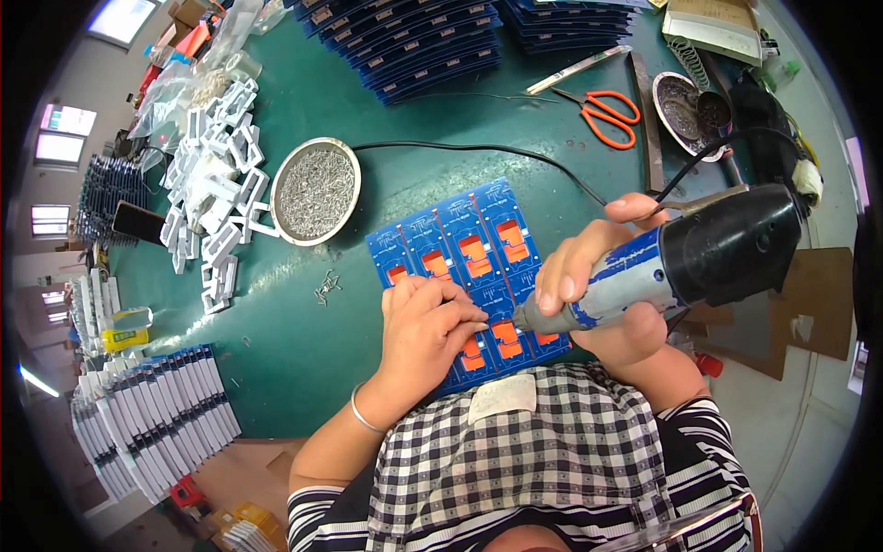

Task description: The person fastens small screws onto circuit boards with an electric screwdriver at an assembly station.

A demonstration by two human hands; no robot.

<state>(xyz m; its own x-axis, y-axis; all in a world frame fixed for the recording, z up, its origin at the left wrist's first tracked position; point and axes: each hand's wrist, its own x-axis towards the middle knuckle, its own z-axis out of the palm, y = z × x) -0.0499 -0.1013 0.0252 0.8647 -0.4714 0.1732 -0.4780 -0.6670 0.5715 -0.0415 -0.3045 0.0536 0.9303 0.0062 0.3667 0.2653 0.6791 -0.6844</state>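
A blue circuit board panel (492, 276) with orange rectangular parts in rows lies on the green table in front of me. My right hand (602, 267) is wrapped round an electric screwdriver (635, 276), grey and blue with a black rear end. It is tilted, its nose pointing left and down at the panel. My left hand (425, 331) rests on the panel's left side, its fingertips pinched close together beside the screwdriver's nose. Whatever lies between those fingertips is too small or hidden to make out.
A bowl of small screws (317, 191) stands left of the panel, with a few loose screws (327, 287) nearby. White plastic parts (221, 184) are heaped further left. Stacked blue boards (414, 46) rise at the back. Orange-handled scissors (609, 120) and a black cable (460, 145) lie behind.
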